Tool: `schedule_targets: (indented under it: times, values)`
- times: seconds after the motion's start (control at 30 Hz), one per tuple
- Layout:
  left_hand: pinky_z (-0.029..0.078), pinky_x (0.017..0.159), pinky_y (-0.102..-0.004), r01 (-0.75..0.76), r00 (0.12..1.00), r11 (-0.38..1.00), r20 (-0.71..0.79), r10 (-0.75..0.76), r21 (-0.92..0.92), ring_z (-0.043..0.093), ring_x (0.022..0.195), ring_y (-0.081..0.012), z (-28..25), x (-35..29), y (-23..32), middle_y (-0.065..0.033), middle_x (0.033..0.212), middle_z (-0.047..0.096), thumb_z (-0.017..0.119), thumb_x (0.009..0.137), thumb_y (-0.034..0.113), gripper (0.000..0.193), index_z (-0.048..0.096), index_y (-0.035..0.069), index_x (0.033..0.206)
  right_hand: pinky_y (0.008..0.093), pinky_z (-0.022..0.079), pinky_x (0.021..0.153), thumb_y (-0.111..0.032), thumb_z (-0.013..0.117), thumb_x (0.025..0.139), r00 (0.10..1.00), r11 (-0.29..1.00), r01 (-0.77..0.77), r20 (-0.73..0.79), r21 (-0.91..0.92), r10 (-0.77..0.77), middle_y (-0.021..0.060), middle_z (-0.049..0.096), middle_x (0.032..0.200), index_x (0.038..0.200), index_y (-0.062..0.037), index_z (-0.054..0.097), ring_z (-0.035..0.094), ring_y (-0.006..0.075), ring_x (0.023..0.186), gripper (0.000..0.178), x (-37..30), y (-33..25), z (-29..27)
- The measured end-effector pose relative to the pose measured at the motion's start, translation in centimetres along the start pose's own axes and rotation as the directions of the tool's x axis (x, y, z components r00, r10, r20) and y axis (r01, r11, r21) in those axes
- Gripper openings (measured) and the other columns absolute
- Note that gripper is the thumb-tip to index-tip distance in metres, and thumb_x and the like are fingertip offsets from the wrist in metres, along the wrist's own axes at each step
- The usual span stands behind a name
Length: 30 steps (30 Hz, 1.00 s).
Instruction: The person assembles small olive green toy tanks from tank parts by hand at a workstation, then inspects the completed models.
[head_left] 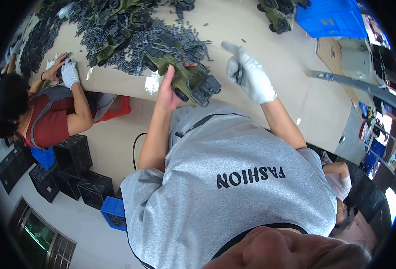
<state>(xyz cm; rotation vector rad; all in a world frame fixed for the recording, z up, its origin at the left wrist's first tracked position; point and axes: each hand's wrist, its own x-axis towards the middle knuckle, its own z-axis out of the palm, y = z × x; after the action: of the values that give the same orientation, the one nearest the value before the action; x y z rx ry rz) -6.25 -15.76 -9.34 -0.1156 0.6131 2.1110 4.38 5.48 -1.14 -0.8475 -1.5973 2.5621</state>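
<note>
A dark green toy jeep (182,76) with black wheels and a dark grey front end is tilted above the table's near edge. My bare left hand (169,89) grips it from below and the side, thumb along its body. To its right, apart from the jeep, is my right hand (252,80) in a white glove. Its index finger points out, smeared by motion, while the other fingers curl round small dark grey parts (239,75), whose shape is partly hidden. A heap of small grey plastic parts (133,56) spreads over the table just beyond the jeep.
More green toy jeeps (104,51) lie among the heap, and another jeep (276,18) stands near a blue crate (330,18). At the left a co-worker in a red shirt (50,121) handles parts. Black crates (72,157) stand on the floor behind.
</note>
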Motion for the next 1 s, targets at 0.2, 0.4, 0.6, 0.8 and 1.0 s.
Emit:
schedule_targets:
  times: [0.2,0.4,0.6,0.8,1.0]
  values:
    - [0.053,0.092,-0.0394,-0.021,0.987,0.937,-0.144,0.076,0.35,0.063,0.106,-0.0255,5.5,-2.0,-2.8,-0.0097,0.107,0.062,0.052,0.102,0.036,0.037,0.053,0.005,0.123,0.0246,0.039,0.071,-0.055,0.036,0.103,0.979,0.922,0.192,0.005,-0.336,-0.202,-0.0017,0.047,0.07,0.074,-0.0087,0.053,0.043,0.009,0.071,0.058,-5.9,0.1,-0.1]
    - [0.054,0.084,-0.0325,-0.05,0.973,0.922,-0.19,0.132,0.383,0.063,0.099,-0.0185,7.9,-2.9,-4.1,-0.008,0.107,0.063,0.057,0.101,0.03,0.033,0.054,0.006,0.123,0.0254,0.037,0.071,-0.054,0.037,0.104,0.988,0.916,0.146,0.001,-0.373,-0.157,-0.0016,0.042,0.071,0.073,-0.0075,0.049,0.039,0.01,0.07,0.057,-7.6,-0.3,-0.4]
    - [0.053,0.08,-0.0301,-0.102,0.955,0.875,-0.199,0.219,0.473,0.062,0.095,-0.0158,8.8,-4.1,-4.5,-0.0068,0.106,0.063,0.058,0.1,0.028,0.031,0.054,0.007,0.123,0.0254,0.037,0.071,-0.051,0.04,0.104,0.985,0.908,0.145,-0.028,-0.392,-0.17,-0.0013,0.042,0.072,0.073,-0.0063,0.049,0.038,0.0108,0.07,0.055,-7.8,0.2,-0.3]
    - [0.052,0.086,-0.0305,-0.123,0.965,0.884,-0.153,0.212,0.452,0.059,0.103,-0.0148,8.9,-4.4,-4.0,-0.0057,0.115,0.056,0.066,0.096,0.024,0.047,0.041,0.006,0.131,0.0285,0.032,0.068,-0.053,0.029,0.106,0.973,0.876,0.19,-0.032,-0.443,-0.227,0.0005,0.034,0.07,0.068,-0.0091,0.036,0.032,0.0137,0.068,0.058,-8.0,0.2,0.5]
    - [0.051,0.089,-0.0307,-0.134,0.965,0.875,-0.141,0.223,0.465,0.058,0.105,-0.0149,9.5,-4.6,-3.8,-0.0062,0.118,0.057,0.068,0.094,0.023,0.046,0.045,0.005,0.13,0.0269,0.037,0.07,-0.045,0.039,0.106,0.974,0.896,0.209,0.006,-0.391,-0.225,-0.0004,0.044,0.075,0.072,-0.0062,0.047,0.039,0.0112,0.068,0.052,-7.5,1.1,0.3]
